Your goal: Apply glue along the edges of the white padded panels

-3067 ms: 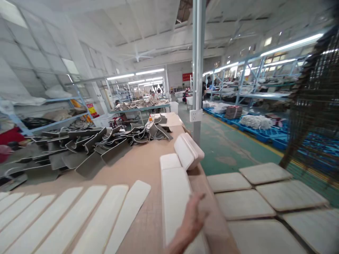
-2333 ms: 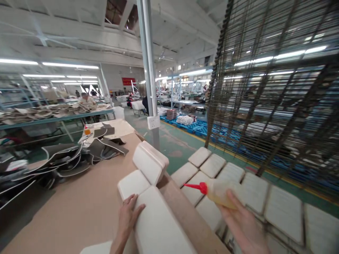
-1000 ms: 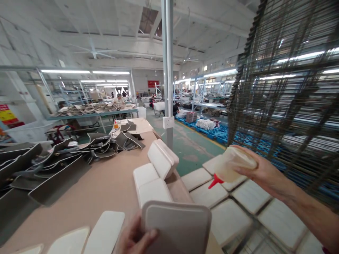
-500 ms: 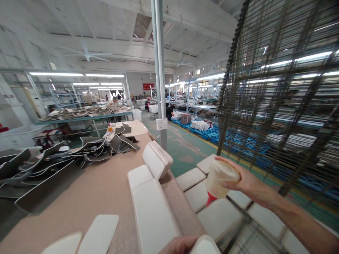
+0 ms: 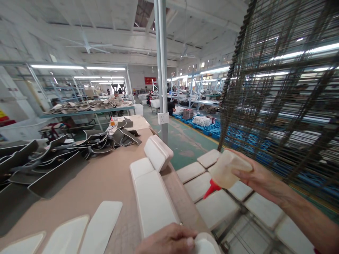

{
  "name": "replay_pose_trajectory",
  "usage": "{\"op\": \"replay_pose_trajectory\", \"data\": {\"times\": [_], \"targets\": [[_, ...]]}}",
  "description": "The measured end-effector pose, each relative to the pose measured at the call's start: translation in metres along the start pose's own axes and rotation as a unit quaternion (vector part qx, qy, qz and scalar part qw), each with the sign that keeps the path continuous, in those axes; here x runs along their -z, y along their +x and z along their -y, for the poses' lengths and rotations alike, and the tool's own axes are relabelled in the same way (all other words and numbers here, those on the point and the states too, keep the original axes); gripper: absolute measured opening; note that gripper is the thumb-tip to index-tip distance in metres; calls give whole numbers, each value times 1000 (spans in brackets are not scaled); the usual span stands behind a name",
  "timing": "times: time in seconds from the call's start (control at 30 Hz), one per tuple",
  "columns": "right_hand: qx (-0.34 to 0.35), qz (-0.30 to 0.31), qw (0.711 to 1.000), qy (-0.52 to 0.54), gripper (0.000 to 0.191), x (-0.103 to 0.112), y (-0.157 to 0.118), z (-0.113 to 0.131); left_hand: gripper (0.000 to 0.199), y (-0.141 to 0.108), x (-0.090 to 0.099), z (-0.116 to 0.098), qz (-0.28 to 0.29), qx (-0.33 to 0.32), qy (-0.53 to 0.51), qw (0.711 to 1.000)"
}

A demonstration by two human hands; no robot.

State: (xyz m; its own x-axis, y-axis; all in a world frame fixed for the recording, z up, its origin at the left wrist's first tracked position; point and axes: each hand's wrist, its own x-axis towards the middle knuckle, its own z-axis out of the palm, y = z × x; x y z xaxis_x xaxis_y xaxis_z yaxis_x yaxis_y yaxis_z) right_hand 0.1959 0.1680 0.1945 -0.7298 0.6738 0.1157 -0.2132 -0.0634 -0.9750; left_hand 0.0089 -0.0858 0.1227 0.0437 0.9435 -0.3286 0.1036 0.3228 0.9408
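My right hand (image 5: 258,176) is wrapped round a translucent, cream-coloured squeeze bottle (image 5: 227,169). The bottle is tilted, its red nozzle pointing down and to the left above the pale panels (image 5: 217,208) on a wire rack. At the bottom edge, my left hand (image 5: 169,238) is closed, thumb and fingers at the edge of a white rounded piece (image 5: 205,243), most of which the frame cuts off. Just beyond that hand lies a row of stacked white panels (image 5: 153,197) along the bench edge, with more tilted panels (image 5: 158,153) at its far end.
Dark grey curved pieces with pale edges (image 5: 55,173) are heaped on the left of the brown bench (image 5: 113,169). Loose white panels (image 5: 102,225) lie near me. A post (image 5: 161,70) stands beyond, and a tall wire rack (image 5: 278,95) rises on the right. People work far off.
The bottle has moved slightly right and tipped further over, so its nozzle slants more to the left. My left hand and the white piece have come further up into view.
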Motion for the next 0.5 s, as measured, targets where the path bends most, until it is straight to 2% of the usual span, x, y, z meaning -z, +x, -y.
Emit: {"op": "replay_pose_trajectory", "data": {"times": [0.1, 0.2, 0.33, 0.5], "targets": [[2, 1, 1000, 10, 62, 2, -5, 4, 63, 13, -6, 8, -10, 0, -61, 998], [10, -2, 1000, 17, 58, 5, -9, 8, 54, 20, -5, 2, -21, -35, -38, 998], [19, 17, 1000, 6, 58, 6, -9, 18, 39, 18, 15, -26, -34, -101, 70, 992], [23, 50, 998, 5, 46, -2, -7, 28, 27, 17, 38, -60, 4, -116, 178, 977]]}}
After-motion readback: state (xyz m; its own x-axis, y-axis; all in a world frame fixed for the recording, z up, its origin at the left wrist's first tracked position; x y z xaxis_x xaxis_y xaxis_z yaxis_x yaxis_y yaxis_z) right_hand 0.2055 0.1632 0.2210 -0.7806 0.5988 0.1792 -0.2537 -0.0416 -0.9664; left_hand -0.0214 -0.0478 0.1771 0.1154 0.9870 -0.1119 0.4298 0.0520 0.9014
